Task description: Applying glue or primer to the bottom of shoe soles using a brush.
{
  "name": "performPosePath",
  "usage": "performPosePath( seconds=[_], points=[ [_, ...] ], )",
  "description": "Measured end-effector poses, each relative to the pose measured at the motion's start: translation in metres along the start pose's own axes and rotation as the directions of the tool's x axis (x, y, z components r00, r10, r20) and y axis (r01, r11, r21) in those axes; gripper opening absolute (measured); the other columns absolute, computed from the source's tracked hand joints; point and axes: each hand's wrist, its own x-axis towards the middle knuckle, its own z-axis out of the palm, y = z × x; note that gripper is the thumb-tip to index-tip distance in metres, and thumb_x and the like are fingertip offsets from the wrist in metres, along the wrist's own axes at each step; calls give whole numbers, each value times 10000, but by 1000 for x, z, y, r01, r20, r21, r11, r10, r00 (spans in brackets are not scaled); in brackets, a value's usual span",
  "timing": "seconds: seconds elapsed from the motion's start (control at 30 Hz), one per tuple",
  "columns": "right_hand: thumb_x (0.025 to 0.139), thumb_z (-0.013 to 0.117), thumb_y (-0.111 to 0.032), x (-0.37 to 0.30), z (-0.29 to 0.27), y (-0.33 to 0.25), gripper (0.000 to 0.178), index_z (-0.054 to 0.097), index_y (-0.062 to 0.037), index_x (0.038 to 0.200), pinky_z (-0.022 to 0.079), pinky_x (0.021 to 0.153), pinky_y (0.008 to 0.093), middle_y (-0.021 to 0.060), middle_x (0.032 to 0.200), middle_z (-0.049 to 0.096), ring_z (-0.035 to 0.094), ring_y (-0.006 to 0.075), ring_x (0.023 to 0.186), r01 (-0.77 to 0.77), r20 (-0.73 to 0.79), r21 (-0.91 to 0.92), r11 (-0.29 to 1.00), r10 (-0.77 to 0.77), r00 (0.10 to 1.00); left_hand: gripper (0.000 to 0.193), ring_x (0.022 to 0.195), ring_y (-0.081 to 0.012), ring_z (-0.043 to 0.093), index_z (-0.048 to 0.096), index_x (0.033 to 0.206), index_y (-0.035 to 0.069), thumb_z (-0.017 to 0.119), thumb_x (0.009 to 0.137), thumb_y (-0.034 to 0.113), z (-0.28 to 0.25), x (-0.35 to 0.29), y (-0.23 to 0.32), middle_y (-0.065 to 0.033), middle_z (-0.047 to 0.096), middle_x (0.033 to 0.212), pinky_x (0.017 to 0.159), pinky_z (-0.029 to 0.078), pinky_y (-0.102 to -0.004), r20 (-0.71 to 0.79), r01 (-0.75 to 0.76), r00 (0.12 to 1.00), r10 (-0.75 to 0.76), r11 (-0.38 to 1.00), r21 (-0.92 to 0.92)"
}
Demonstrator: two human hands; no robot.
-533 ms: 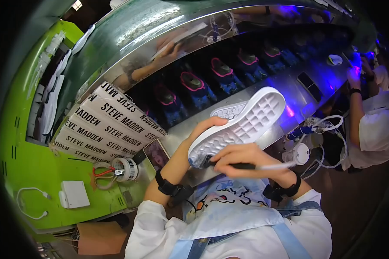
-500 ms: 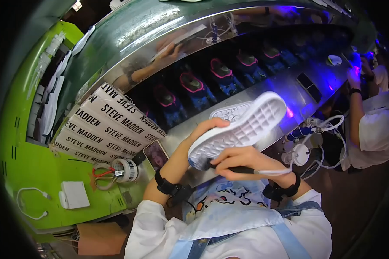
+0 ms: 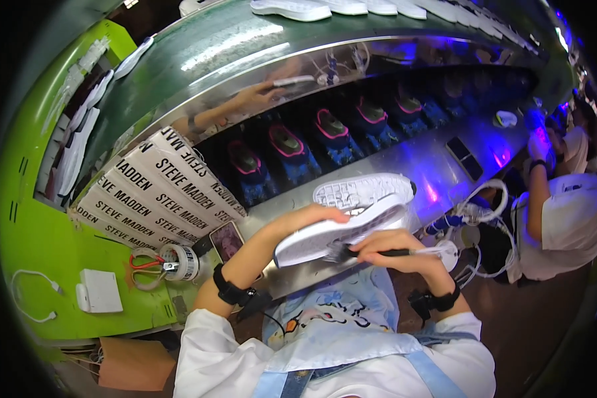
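My left hand [image 3: 317,216] grips a white shoe sole [image 3: 305,243] along its far side, the sole tilted and running from lower left to upper right. In my right hand [image 3: 399,247] is a brush [image 3: 383,253] with a dark handle and a pale tube trailing from its rear end. Its bristles [image 3: 339,253] touch the hollow inner side of the sole close to the left end. Just beyond, a second white sole [image 3: 351,192] lies on the metal ledge [image 3: 286,207], its gridded side up, partly hidden behind the held one.
Dark shoe uppers [image 3: 287,142] with pink rims stand in a row behind the ledge. White soles [image 3: 292,9] line the green belt above. At left are a printed carton [image 3: 159,189], tape roll [image 3: 179,263], scissors [image 3: 146,259] and phone [image 3: 227,242]. A co-worker's arm [image 3: 536,192] is at right.
The held sole has come down and tipped, so its gridded face shows less. My right hand has moved a little right, and the brush's bristles have come into sight. The whole view has shifted slightly.
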Motion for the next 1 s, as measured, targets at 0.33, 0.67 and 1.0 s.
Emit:
performPosePath(
  seconds=[0.33, 0.67, 1.0],
  points=[
    [885, 518, -102, 3, -12, -50, 198, 658, 28, 836, 518, 771, 347, 199, 968, 667, 668, 251, 836, 280, -310, -73, 957, -289, 906, 339, 843, -235, 648, 561, 1140, -66, 512, 891, 159, -20, -70, 44, -197, 634, 1067, 802, 529, -289, -10, -535, 575, 818, 386, 752],
    [788, 575, 69, 26, 14, -43, 199, 592, 31, 982, 529, 719, 314, 205, 1158, 554, 653, 219, 817, 321, -638, 261, 911, -87, 765, 435, 931, -338, 626, 511, 1163, -57, 576, 851, 239, -100, 49, 235, -229, 633, 1020, 779, 504, -411, 309, -84, -352, 884, -358, 930],
    [742, 568, 86, -16, -4, -4, 319, 559, 85, 1060, 513, 670, 296, 220, 1005, 631, 628, 217, 656, 170, -761, 399, 901, 222, 610, 312, 782, -298, 645, 590, 1033, 1, 639, 776, 173, -191, 13, 256, -178, 652, 868, 670, 511, -404, -587, 57, 108, 803, 584, 810]
  ],
)
